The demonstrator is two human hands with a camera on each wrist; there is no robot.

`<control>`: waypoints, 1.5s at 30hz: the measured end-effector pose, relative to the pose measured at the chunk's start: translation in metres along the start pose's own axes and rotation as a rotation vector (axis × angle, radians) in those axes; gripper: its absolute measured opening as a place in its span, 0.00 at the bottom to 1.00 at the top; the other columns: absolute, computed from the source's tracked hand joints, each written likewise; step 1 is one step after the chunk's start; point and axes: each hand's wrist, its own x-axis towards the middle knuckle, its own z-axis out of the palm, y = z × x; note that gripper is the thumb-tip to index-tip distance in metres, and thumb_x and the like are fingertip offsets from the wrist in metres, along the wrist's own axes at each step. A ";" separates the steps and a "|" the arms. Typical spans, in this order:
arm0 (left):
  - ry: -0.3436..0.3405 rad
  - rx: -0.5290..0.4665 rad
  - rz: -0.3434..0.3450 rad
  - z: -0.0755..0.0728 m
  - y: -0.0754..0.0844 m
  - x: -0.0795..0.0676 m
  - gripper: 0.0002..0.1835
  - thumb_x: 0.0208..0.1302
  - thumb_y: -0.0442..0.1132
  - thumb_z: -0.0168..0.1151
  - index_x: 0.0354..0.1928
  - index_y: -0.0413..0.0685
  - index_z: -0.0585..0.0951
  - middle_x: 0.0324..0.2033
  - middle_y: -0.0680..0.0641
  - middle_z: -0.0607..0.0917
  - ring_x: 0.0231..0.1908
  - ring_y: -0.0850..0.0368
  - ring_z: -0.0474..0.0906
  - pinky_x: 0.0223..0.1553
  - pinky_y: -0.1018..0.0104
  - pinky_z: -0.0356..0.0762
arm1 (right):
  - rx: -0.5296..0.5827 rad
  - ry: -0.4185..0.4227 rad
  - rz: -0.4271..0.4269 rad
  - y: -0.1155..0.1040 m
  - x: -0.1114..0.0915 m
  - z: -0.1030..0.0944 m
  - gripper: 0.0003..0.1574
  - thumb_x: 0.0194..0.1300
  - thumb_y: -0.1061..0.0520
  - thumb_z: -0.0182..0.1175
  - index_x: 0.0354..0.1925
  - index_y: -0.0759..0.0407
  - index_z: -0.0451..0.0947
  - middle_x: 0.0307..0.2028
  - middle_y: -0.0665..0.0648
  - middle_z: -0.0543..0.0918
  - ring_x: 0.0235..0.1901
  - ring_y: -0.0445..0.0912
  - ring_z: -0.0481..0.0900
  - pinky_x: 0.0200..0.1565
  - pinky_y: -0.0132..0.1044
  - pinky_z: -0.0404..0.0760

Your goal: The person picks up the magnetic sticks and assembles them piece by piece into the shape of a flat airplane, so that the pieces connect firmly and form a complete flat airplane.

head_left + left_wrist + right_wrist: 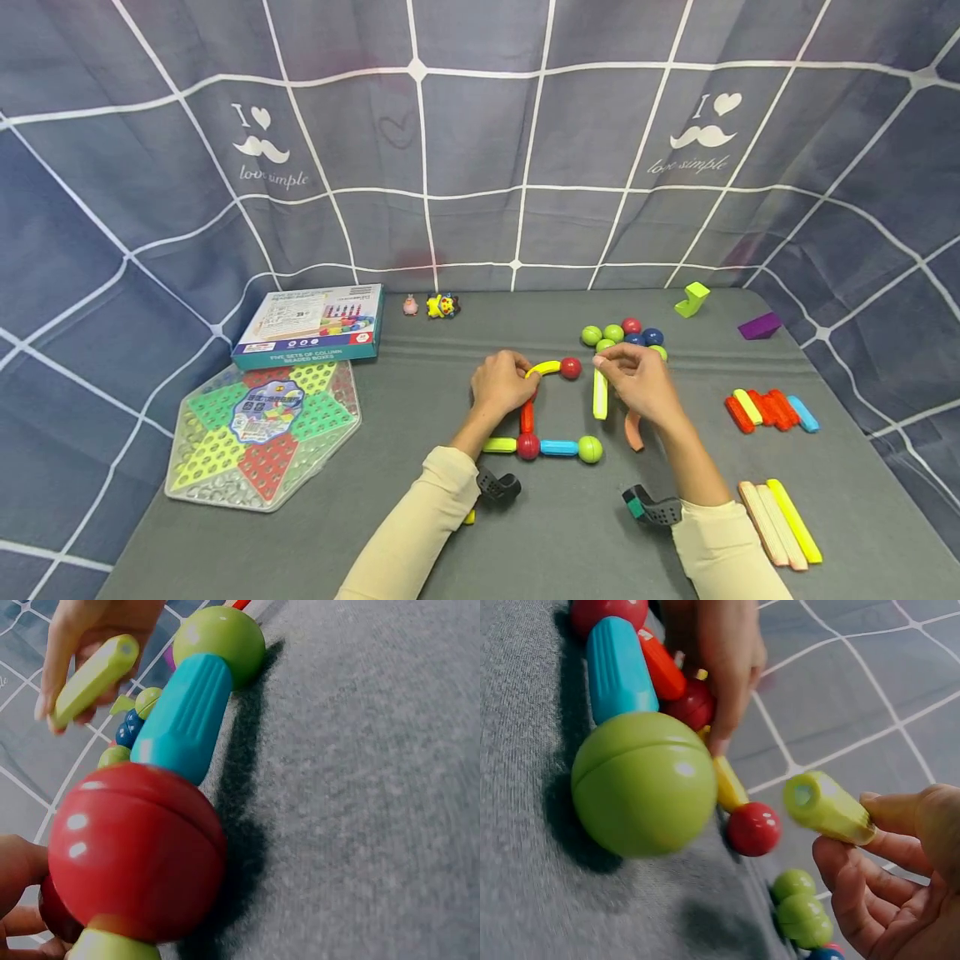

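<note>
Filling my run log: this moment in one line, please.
left hand: grips ball-and-stick build | right hand: pinches yellow-green stick | stick: unattached

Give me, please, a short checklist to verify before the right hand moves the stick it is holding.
1. Right hand has firm hold of the held stick: looks ok, pinched near one end.
2. Held stick is joined to a ball: not ok, its free end touches nothing.
3. Left hand is on the yellow curve: ok, fingers touch it.
4. Blue stick meets the near red ball and green ball: ok.
5. Curve's joint under the left hand is closed: cannot tell, fingers partly hide it.
</note>
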 end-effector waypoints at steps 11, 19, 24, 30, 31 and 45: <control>-0.025 0.051 -0.011 0.006 0.008 0.005 0.07 0.53 0.49 0.68 0.32 0.58 0.85 0.24 0.61 0.80 0.27 0.61 0.76 0.28 0.62 0.71 | -0.036 -0.060 0.108 0.009 0.013 0.025 0.14 0.59 0.51 0.66 0.35 0.62 0.78 0.18 0.54 0.81 0.17 0.46 0.77 0.21 0.37 0.75; -0.017 0.052 -0.008 0.008 0.009 0.004 0.07 0.55 0.49 0.67 0.33 0.56 0.85 0.24 0.61 0.79 0.26 0.62 0.75 0.28 0.63 0.71 | -0.030 -0.090 0.207 0.015 0.015 0.032 0.20 0.56 0.50 0.69 0.35 0.63 0.73 0.16 0.52 0.79 0.14 0.45 0.76 0.20 0.34 0.70; -0.014 0.042 -0.003 0.008 0.009 0.003 0.08 0.56 0.49 0.67 0.33 0.56 0.84 0.24 0.61 0.79 0.25 0.63 0.74 0.28 0.64 0.70 | -0.029 -0.078 0.218 0.017 0.014 0.035 0.20 0.55 0.50 0.70 0.36 0.61 0.73 0.16 0.52 0.78 0.15 0.45 0.76 0.20 0.34 0.69; 0.008 0.036 0.065 0.006 0.009 -0.001 0.10 0.56 0.49 0.67 0.37 0.54 0.85 0.29 0.57 0.82 0.29 0.61 0.77 0.31 0.63 0.72 | -0.008 -0.071 0.216 0.019 0.013 0.035 0.19 0.56 0.49 0.69 0.35 0.61 0.73 0.15 0.52 0.78 0.14 0.44 0.75 0.18 0.34 0.69; 0.012 0.041 0.095 0.005 0.009 -0.002 0.11 0.56 0.49 0.67 0.38 0.53 0.85 0.31 0.56 0.83 0.31 0.59 0.77 0.32 0.62 0.73 | -0.009 -0.070 0.217 0.019 0.013 0.036 0.19 0.56 0.49 0.68 0.35 0.61 0.74 0.15 0.52 0.77 0.14 0.44 0.74 0.18 0.33 0.68; -0.399 0.064 0.641 -0.016 0.021 -0.031 0.11 0.53 0.57 0.69 0.26 0.62 0.83 0.21 0.68 0.78 0.24 0.75 0.70 0.27 0.77 0.67 | -0.012 -0.063 0.197 0.021 0.012 0.037 0.16 0.59 0.48 0.66 0.32 0.60 0.77 0.15 0.52 0.77 0.15 0.44 0.74 0.20 0.35 0.70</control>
